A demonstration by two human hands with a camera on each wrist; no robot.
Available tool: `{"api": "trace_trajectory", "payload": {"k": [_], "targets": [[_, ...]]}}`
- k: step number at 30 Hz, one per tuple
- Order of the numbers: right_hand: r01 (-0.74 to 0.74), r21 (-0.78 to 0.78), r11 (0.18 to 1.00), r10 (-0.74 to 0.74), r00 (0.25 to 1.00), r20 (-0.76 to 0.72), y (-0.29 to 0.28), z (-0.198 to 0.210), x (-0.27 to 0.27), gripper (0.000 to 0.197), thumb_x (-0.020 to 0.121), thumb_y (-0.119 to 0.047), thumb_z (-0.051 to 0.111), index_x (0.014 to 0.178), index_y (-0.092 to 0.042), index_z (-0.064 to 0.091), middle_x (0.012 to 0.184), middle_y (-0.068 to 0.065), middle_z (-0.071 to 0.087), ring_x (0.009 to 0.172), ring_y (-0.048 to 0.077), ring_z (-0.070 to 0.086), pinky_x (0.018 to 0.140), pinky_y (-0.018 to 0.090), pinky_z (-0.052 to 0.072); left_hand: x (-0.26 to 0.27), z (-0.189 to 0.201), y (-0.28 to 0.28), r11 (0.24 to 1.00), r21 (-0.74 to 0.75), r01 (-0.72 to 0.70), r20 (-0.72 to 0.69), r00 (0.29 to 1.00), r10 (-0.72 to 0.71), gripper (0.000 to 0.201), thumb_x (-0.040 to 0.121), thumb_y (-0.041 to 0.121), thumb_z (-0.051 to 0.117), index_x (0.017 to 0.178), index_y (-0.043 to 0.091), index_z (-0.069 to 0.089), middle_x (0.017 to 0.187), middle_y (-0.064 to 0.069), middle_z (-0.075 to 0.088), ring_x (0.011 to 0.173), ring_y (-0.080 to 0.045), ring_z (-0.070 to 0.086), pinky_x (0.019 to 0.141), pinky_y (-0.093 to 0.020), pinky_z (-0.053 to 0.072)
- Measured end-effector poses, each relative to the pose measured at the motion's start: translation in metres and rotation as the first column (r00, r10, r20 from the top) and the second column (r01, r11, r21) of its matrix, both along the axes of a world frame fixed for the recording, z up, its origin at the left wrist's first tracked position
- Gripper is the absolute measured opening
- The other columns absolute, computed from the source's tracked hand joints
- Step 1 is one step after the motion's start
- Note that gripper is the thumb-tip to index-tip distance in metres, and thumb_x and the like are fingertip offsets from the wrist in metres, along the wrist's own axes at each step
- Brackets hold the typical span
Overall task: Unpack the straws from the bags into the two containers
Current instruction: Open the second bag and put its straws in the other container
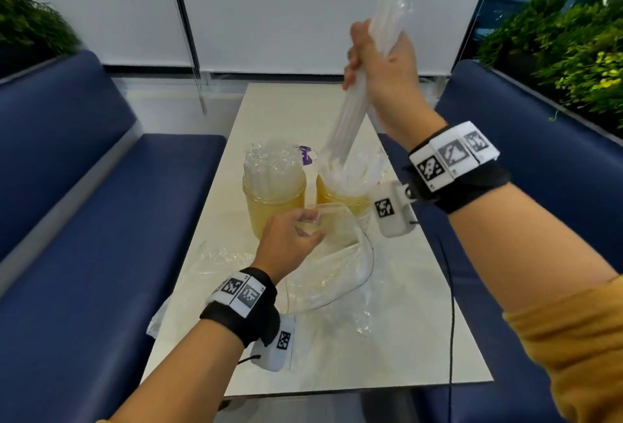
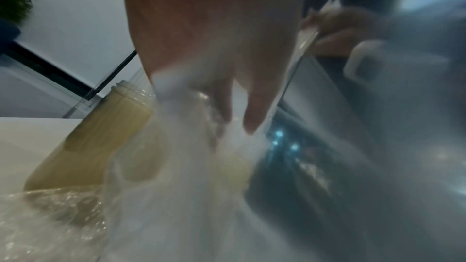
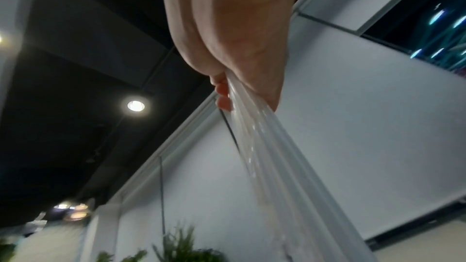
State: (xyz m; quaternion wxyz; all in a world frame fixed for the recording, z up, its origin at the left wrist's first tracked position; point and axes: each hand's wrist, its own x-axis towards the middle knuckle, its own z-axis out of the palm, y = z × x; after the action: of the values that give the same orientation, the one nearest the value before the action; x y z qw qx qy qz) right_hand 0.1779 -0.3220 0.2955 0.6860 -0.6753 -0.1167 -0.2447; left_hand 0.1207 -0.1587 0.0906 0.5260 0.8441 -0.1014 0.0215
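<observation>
Clear straws (image 1: pixel 350 119) in a bundle are clamped in the right hand (image 1: pixel 381 68), fingers (image 3: pixel 223 95) wrapped round them, held high and tilted, lower ends reaching into the right jar (image 1: pixel 340 198). More straws already stand in that jar and in the left jar (image 1: pixel 269 207) just beside it. Nearer on the pale surface (image 1: pixel 421 338), the left hand (image 1: pixel 290 244) pinches the mouth of an emptied bag (image 1: pixel 337 274). Other crumpled wrap (image 1: pixel 215 261) lies to its left.
</observation>
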Motion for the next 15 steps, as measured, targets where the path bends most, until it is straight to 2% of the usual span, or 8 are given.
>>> {"api": "trace_trajectory", "payload": {"k": [4,8,12,15], "targets": [[0.110,-0.072,0.991,-0.110,0.994,-0.006,-0.021,-0.017,0.038,0.014,0.098,-0.029,0.057,0.099,-0.016,0.052,0.067,-0.003,0.055,0.060,0.016,0.054,0.066,0.038,0.052,0.001,-0.002,0.004,1.000,-0.012,-0.019,-0.034,0.999,0.019,0.032,0.083,0.026,0.079,0.114,0.021,0.074,0.111,0.012,0.071,0.069,-0.003,0.062,0.076,-0.026,0.056],[0.091,-0.181,0.979,-0.111,0.988,-0.107,-0.029,-0.057,0.061,0.011,0.101,-0.021,0.054,0.107,-0.012,0.054,0.073,0.000,0.058,0.065,0.012,0.059,0.073,0.038,0.054,0.001,-0.003,0.009,0.999,-0.027,-0.018,-0.054,0.998,0.017,0.031,0.087,0.030,0.076,0.116,0.021,0.074,0.110,0.015,0.072,0.079,-0.003,0.068,0.073,-0.018,0.054],[0.073,-0.176,0.982,-0.106,0.977,-0.184,-0.027,-0.091,0.071,0.004,0.100,-0.017,0.056,0.100,-0.021,0.055,0.076,0.002,0.063,0.070,0.012,0.065,0.081,0.041,0.058,0.002,-0.002,0.012,0.998,-0.056,-0.028,-0.037,0.999,0.026,0.025,0.089,0.029,0.074,0.114,0.023,0.074,0.104,0.020,0.070,0.068,0.007,0.063,0.064,-0.007,0.049],[0.038,-0.188,0.981,-0.083,0.967,-0.239,-0.027,-0.117,0.075,0.005,0.097,-0.015,0.059,0.101,-0.017,0.058,0.083,0.010,0.073,0.079,0.018,0.071,0.085,0.041,0.058,0.003,-0.002,0.012,0.997,-0.074,-0.021,-0.018,1.000,0.020,0.023,0.090,0.029,0.073,0.112,0.024,0.075,0.103,0.021,0.070,0.067,0.010,0.061,0.064,-0.005,0.047]]}}
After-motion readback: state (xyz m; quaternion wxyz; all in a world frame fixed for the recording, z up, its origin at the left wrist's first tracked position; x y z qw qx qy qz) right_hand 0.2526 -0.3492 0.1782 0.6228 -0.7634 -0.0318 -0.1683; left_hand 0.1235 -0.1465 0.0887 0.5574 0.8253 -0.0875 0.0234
